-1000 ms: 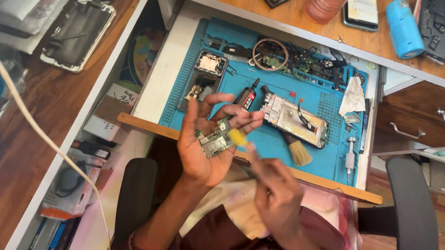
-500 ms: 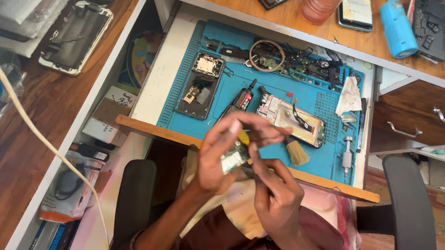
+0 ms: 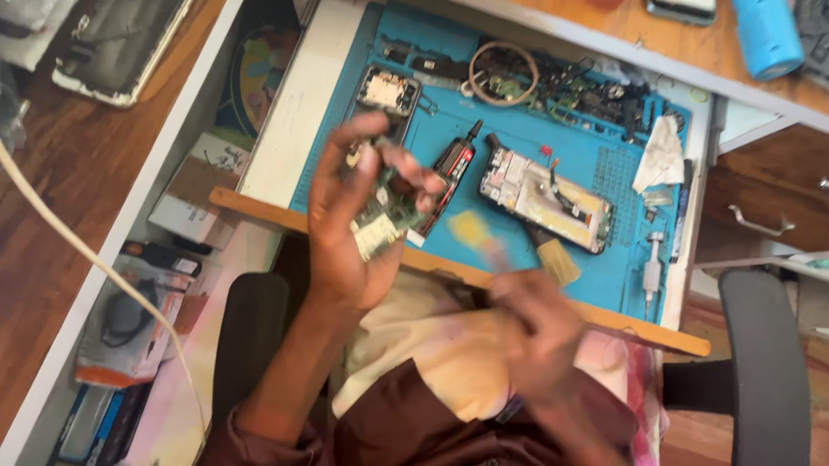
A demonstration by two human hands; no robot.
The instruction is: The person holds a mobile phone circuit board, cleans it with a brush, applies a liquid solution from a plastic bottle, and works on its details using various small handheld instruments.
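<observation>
**Circuit board held up over the repair mat**

The blue mat (image 3: 577, 154) covers the pulled-out tabletop (image 3: 300, 108), and an opened phone (image 3: 546, 199) lies near its middle with a black tube (image 3: 451, 167) just to its left. Above the mat's near edge, the left hand (image 3: 355, 226) is raised with its fingers curled around a small green circuit board (image 3: 382, 220), pinching it between thumb and fingertips. The right hand (image 3: 537, 334) sits lower, over the lap, clenched on a thin yellow-handled tool (image 3: 477, 235) that is blurred; its tip points up toward the board, though I cannot tell whether they touch.
</observation>
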